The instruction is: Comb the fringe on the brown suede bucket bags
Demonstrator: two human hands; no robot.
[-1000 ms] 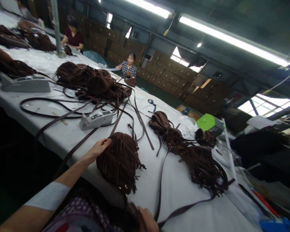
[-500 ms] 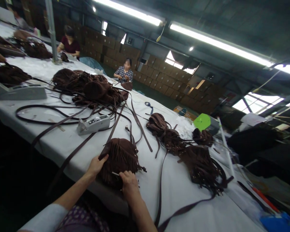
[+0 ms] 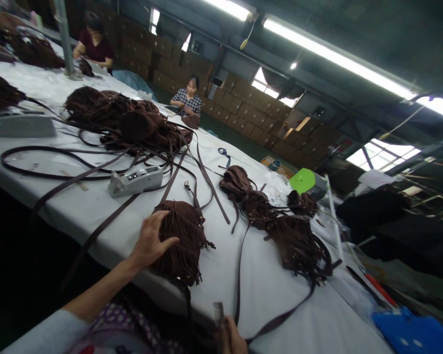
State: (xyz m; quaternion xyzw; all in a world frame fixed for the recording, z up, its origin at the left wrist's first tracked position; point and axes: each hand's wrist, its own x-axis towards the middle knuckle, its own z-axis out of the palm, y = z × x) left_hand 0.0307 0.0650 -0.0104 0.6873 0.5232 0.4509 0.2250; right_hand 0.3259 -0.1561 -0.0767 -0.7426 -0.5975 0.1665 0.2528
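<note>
A dark brown fringed bag (image 3: 182, 236) lies at the near edge of the white table. My left hand (image 3: 149, 241) is at its left side, thumb and fingers spread apart against the fringe. Lower down, off the table's front edge, my right hand (image 3: 233, 337) is partly cut off by the frame. Its fingers are closed round a small flat grey tool (image 3: 219, 314) that looks metallic; blur hides its exact kind. The bag's strap and clasp (image 3: 186, 185) stretch away behind it, and a dark strap hangs below its lower end.
A grey tape dispenser (image 3: 136, 180) stands left of the bag, with another (image 3: 20, 124) farther left. Brown bags (image 3: 143, 125) are heaped behind, and more bags (image 3: 295, 241) lie at right among long straps. A blue object (image 3: 413, 329) is at lower right. Two people sit beyond the table.
My right hand has drawn away from the bag, down and to the right, with the tool. My left hand has loosened from the bag's edge and spread over the fringe. The view has shifted slightly.
</note>
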